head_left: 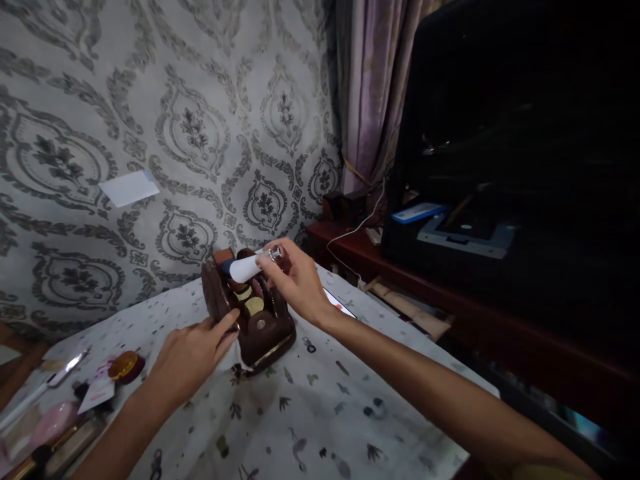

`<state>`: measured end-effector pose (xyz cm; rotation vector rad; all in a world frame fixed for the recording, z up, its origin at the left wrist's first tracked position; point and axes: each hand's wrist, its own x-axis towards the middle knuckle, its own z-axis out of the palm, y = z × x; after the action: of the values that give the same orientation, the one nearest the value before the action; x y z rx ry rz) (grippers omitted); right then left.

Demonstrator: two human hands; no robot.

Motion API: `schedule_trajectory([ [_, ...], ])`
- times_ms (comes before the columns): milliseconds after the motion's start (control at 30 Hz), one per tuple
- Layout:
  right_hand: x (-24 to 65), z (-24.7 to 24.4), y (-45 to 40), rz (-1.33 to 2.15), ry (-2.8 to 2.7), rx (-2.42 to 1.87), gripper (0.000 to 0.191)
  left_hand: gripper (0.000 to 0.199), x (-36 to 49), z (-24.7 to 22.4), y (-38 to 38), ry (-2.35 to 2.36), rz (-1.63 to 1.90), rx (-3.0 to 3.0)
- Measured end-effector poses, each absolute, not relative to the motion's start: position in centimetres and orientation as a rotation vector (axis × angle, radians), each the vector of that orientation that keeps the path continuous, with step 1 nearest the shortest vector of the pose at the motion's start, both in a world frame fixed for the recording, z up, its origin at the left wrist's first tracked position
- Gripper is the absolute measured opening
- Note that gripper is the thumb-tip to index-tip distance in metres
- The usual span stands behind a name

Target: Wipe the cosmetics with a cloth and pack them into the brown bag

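Head view: the right hand (300,280) has its thumb and fingers closed in a pinch around the silver end (274,254) of a white tube (243,269), whose wide end points away to the left of those fingertips. Tube and fingertips hang over the mouth of a brown bag (280,337), which stands unzipped on a patterned tablecloth (280,427). Below the right fingers, inside the bag, lie round gold-coloured items (255,306). The left hand (187,357) reaches in from the near left, its index finger stretched out onto the bag's edge and its other fingers loosely bent; whether they grip the bag's side I cannot tell. Just beyond the right wrist, partly hidden by it, lies a phone (343,305) with a lit screen. To the left of the left fingers, on the cloth, sit an amber jar (126,367) and, farther off, a pink rounded item (56,423).
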<state>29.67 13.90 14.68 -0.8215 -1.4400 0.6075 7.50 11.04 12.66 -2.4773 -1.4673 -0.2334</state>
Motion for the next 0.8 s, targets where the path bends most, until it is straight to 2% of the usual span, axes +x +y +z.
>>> schedule_trajectory([
  [300, 26.6, 16.1, 20.0, 0.345, -2.001, -1.034, 0.008, 0.035, 6.2, 9.3, 10.9, -1.443, -0.541, -2.560],
  [500, 23.0, 16.0, 24.1, 0.337, -2.315, -1.226, 0.016, 0.033, 6.3, 9.0, 11.3, -1.362, -0.604, -2.574],
  [800, 19.9, 16.3, 26.4, 0.417, -2.433, -1.357, 0.022, 0.030, 6.5, 9.2, 11.2, -1.396, -0.611, -2.587],
])
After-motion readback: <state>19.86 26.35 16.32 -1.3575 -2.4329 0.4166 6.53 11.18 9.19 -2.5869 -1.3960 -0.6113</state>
